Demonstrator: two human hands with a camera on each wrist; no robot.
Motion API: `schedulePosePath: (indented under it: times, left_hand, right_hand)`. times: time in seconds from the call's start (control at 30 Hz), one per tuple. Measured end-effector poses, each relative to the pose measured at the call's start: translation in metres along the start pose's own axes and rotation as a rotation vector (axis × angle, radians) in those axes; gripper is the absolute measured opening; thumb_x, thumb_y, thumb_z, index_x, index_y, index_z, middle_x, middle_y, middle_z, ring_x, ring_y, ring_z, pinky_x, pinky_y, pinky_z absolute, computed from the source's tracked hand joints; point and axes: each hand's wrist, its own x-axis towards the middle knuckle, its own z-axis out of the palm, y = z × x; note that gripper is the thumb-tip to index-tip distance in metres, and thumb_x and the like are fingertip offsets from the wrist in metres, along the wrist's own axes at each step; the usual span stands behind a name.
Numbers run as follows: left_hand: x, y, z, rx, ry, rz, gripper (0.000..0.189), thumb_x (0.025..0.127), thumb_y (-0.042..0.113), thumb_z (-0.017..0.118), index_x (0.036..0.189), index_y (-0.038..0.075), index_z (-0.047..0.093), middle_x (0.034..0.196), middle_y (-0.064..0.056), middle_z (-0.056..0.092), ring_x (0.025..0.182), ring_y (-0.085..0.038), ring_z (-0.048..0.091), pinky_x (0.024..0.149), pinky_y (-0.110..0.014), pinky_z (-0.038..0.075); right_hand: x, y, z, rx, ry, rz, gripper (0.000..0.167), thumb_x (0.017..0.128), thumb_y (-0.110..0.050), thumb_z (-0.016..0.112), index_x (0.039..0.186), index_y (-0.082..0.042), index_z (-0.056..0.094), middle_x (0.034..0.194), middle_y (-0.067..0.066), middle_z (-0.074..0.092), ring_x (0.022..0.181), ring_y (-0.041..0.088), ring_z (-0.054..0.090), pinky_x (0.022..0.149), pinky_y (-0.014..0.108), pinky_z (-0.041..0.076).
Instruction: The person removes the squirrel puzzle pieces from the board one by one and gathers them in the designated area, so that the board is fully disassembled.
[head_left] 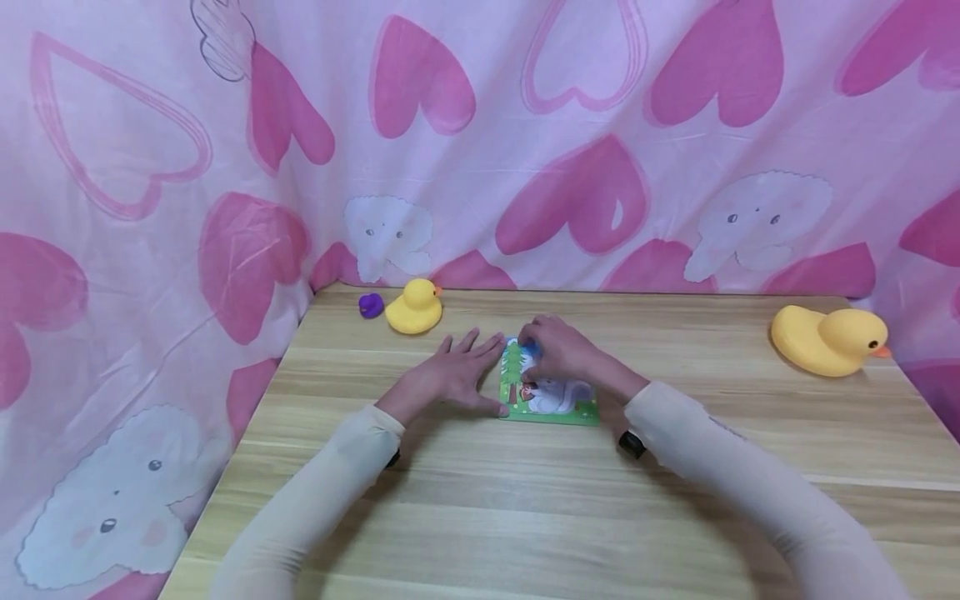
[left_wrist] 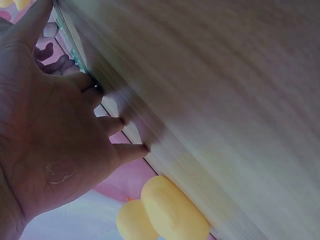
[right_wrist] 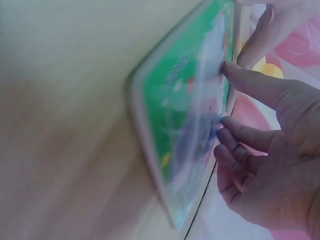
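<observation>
A flat picture board (head_left: 586, 414) with a green border lies on the wooden table, showing a tree and a pale grey figure. My left hand (head_left: 453, 375) rests at its left edge with fingers spread, the thumb by the near left corner. Over the upper part of the board is my right hand (head_left: 558, 350), which hides some of the picture. In the right wrist view, its thumb and index fingertips (right_wrist: 226, 121) touch the board's face, set apart, while the other fingers bend inward. I cannot tell whether a loose piece sits between them.
Behind the board to the left stand a yellow rubber duck (head_left: 414, 308) and a small purple duck (head_left: 371, 306). A larger yellow duck (head_left: 825, 340) sits at the table's far right. A pink heart-print curtain (head_left: 465, 192) hangs along the back and left sides.
</observation>
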Motion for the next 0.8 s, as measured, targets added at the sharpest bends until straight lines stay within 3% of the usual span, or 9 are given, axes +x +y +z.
schedulePosePath:
  times: [0.17,0.33,0.8]
  left_hand:
    - [0.0,-0.002,0.0,0.0,-0.003,-0.008,0.12,0.086,0.083,0.062,0.172,0.025,0.001,0.181,0.007,-0.003,0.168,-0.034,-0.005,0.133,-0.067,0.001]
    - [0.001,-0.002,-0.001,-0.005,-0.004,-0.012,0.121,0.086,0.084,0.062,0.172,0.025,0.0,0.181,0.008,-0.004,0.168,-0.035,-0.006,0.132,-0.067,0.001]
    - [0.003,0.0,-0.001,-0.034,-0.012,-0.012,0.122,0.084,0.081,0.067,0.172,0.024,0.002,0.181,0.008,-0.003,0.168,-0.035,-0.007,0.131,-0.07,0.0]
  right_hand:
    - [0.007,-0.007,-0.005,-0.013,-0.042,0.038,0.064,0.076,-0.037,0.095,0.128,-0.008,0.071,0.122,0.009,0.067,0.112,0.026,0.06,0.1,0.046,0.056]
    - [0.011,-0.009,-0.009,0.02,-0.072,0.058,0.062,0.077,-0.032,0.096,0.125,-0.007,0.068,0.121,0.01,0.063,0.11,0.026,0.057,0.1,0.044,0.056]
    - [0.013,0.009,-0.001,0.185,-0.043,-0.027,0.061,0.078,-0.024,0.096,0.124,-0.003,0.062,0.12,0.012,0.062,0.111,0.026,0.056,0.103,0.043,0.052]
